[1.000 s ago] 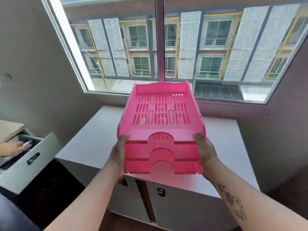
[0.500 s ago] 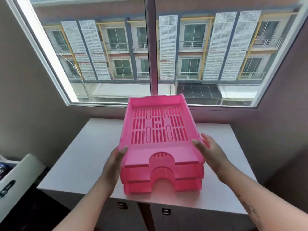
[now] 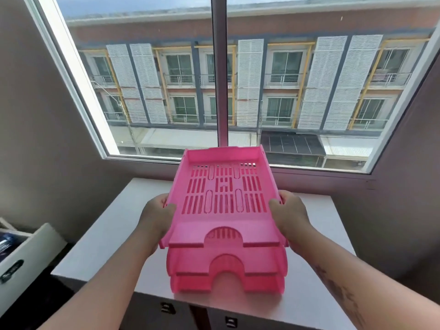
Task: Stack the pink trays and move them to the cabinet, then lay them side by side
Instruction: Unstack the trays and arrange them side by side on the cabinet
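Three pink slotted trays sit over the white cabinet top (image 3: 107, 236) below the window. The top pink tray (image 3: 223, 194) is raised off the others and tilted, its far end high. My left hand (image 3: 156, 215) grips its left side wall and my right hand (image 3: 289, 211) grips its right side wall. The two lower pink trays (image 3: 226, 270) stay nested on the cabinet near its front edge, their arched front cut-outs facing me.
A big window (image 3: 221, 91) rises right behind the cabinet. Brown walls close in on both sides. An open white drawer (image 3: 21, 263) juts out at the lower left. Cabinet doors with dark handles (image 3: 167, 308) are below the top.
The stack came down onto the cabinet top. Both hands then slid farther along the sides and lifted the top tray off the two below.
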